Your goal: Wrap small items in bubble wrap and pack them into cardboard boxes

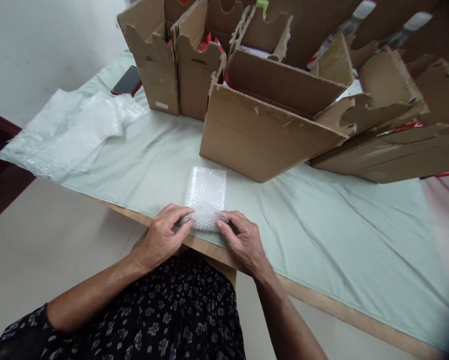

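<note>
A small sheet of bubble wrap [206, 187] lies at the table's front edge, its near end rolled or folded over. My left hand [165, 232] pinches the left end of that roll between thumb and fingers. On the opposite end, my right hand [243, 237] does the same. Both hands rest close to the table edge, facing each other across the wrap. Whether anything is inside the folded part, I cannot tell.
Several cardboard boxes [269, 127] with cut-out edges stand along the back, holding red packets and bottles [354, 20]. A pile of bubble wrap bags [78, 127] lies at left, near a phone [127, 81]. A pale green cloth [322, 225] covers the table.
</note>
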The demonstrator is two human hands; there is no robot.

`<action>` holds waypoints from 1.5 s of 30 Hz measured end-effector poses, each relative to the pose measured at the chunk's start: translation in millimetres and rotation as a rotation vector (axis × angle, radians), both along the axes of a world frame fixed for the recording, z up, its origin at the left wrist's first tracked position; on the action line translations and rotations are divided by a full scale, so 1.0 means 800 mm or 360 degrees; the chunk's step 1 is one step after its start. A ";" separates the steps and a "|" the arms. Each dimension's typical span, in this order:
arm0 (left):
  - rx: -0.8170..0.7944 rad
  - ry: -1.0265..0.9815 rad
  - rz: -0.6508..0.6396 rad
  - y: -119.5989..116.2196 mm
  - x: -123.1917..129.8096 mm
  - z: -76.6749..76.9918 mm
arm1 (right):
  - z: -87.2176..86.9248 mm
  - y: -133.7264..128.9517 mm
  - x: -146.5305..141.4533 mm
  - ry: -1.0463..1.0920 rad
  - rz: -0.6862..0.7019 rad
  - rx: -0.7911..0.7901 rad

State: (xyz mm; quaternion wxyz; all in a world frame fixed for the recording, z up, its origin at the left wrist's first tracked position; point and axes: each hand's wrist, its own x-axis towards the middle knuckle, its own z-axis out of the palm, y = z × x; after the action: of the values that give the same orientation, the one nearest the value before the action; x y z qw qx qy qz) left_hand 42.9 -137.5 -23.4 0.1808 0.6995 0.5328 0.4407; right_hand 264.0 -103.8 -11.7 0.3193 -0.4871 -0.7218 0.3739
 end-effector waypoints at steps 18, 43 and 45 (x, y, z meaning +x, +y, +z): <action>0.0050 0.0187 0.0001 0.014 -0.002 -0.003 | -0.011 -0.003 -0.007 -0.0260 -0.0164 0.0283; -0.0003 0.0497 -0.0020 0.015 0.001 0.000 | 0.013 -0.031 0.006 -0.0451 -0.0188 0.0926; -0.0011 0.0515 -0.0031 0.016 0.000 0.000 | 0.016 -0.037 0.004 -0.0501 -0.0062 0.0940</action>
State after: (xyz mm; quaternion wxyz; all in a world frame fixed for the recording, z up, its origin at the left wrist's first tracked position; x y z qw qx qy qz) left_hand 43.2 -125.0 -23.5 0.0994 0.7659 0.5496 0.3185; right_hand 267.5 -133.1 1.2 0.3384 -0.4390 -0.8300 0.0626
